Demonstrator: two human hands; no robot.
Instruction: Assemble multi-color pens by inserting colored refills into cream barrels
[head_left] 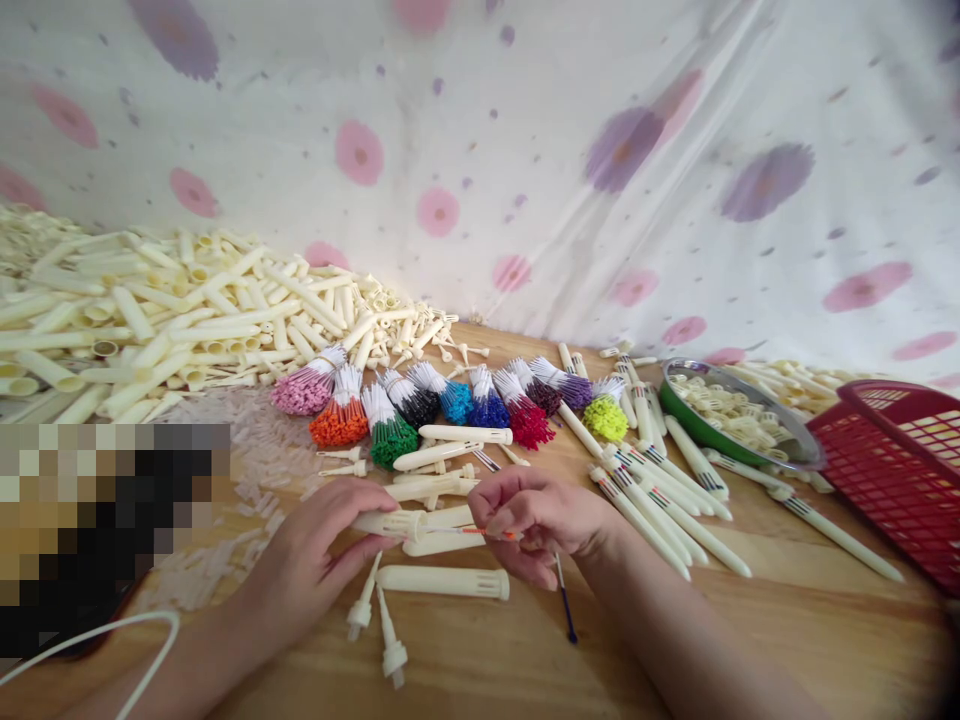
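Note:
My left hand (pixel 337 535) is closed on a cream pen barrel (pixel 409 526), its slotted open end turned to the right. Pinched in my right hand (pixel 536 520) is a thin orange-tipped pen refill (pixel 480 531), its white end at the barrel's mouth. A dark blue refill (pixel 566 600) slants down from below the right hand; whether the fingers hold it, I cannot tell. Just under the hands lies another slotted barrel (pixel 446 582), beside two white nozzle-like pen parts (pixel 391 650). More barrels (pixel 461 435) lie behind the hands.
Bundles of coloured refills (pixel 390 430) stand in a row across the wooden table. A heap of cream barrels (pixel 172 310) fills the left. Multicolour pens (pixel 660 500), a green bowl (pixel 694 435) of small parts and a red basket (pixel 885 470) are right. Clear pieces (pixel 247 470) lie scattered left.

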